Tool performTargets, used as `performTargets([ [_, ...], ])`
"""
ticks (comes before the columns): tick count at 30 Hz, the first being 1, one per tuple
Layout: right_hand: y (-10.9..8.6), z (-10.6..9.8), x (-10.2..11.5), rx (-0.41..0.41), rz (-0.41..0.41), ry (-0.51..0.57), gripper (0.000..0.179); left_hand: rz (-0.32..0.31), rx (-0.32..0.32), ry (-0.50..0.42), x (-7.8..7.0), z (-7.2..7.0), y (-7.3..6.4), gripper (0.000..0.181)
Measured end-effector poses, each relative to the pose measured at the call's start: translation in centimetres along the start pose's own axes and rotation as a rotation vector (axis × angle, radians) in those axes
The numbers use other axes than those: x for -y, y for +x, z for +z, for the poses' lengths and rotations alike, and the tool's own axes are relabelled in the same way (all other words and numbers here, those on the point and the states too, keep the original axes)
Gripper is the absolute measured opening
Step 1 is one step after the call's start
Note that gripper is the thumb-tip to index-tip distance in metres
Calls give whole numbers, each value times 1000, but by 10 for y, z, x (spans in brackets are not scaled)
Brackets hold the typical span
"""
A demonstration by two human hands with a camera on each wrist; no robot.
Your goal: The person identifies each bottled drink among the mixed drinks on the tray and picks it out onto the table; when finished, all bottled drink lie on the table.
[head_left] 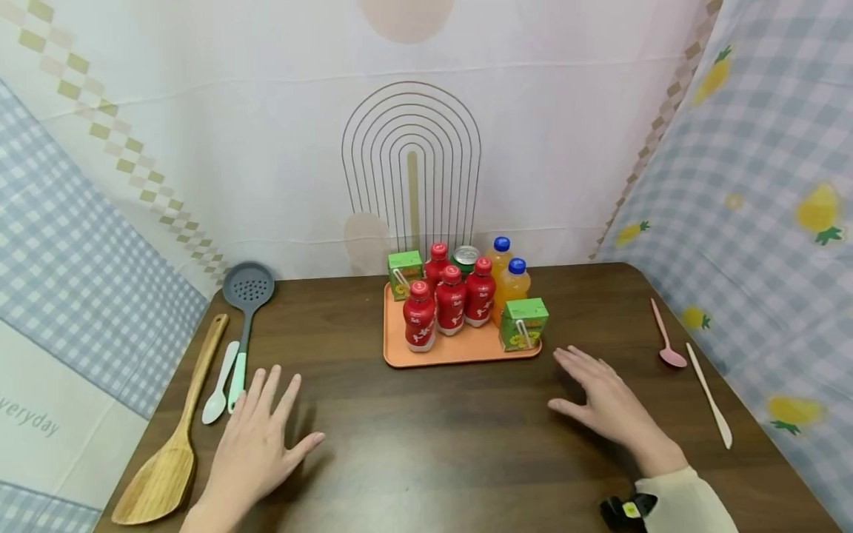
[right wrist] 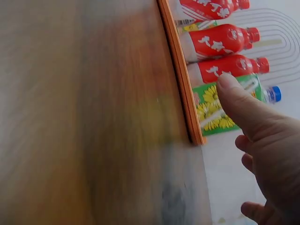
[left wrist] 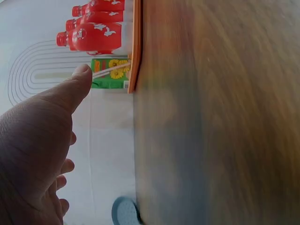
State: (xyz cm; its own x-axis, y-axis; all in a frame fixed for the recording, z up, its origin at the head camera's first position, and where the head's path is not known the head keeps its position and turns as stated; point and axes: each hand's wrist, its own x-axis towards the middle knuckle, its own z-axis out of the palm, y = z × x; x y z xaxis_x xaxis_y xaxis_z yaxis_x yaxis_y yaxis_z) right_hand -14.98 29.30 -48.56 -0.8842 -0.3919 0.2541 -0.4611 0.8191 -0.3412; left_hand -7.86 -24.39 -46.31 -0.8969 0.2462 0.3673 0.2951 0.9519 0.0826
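Observation:
My left hand point(head_left: 256, 440) is held with fingers spread over the left part of the table, holding nothing, its fingertips close to the mint handle of a grey skimmer point(head_left: 249, 289). On the right, my right hand point(head_left: 603, 400) extends empty toward the front right corner of an orange tray point(head_left: 460, 359). The tray bears several red bottles point(head_left: 420, 318), two orange juice bottles point(head_left: 514, 285) with blue caps, a can point(head_left: 466, 256) partly hidden behind the bottles, and two green drink cartons point(head_left: 524, 324). In the right wrist view, the thumb overlaps the near carton point(right wrist: 213, 108).
Left of my left hand lie a wooden turner point(head_left: 163, 474) and a pale spoon point(head_left: 216, 403). A pink spoon point(head_left: 669, 355) and a cream-coloured knife point(head_left: 713, 407) lie along the right edge. Cloth hangings point(head_left: 286, 148) stand behind and beside the brown table point(head_left: 426, 444).

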Motion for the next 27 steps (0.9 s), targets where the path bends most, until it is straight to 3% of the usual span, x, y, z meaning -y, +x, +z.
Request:
performTargets([
  [6, 22, 15, 9, -22, -14, 82, 61, 7, 7, -79, -17, 7, 13, 87],
  [14, 46, 40, 12, -51, 38, 192, 38, -54, 29, -284, -59, 23, 30, 71],
  [21, 55, 55, 11, -101, 127, 264, 31, 19, -107, -432, -85, 37, 61, 52],
  [27, 57, 60, 12, -120, 152, 293, 24, 16, -232, -537, -94, 38, 99, 37],
])
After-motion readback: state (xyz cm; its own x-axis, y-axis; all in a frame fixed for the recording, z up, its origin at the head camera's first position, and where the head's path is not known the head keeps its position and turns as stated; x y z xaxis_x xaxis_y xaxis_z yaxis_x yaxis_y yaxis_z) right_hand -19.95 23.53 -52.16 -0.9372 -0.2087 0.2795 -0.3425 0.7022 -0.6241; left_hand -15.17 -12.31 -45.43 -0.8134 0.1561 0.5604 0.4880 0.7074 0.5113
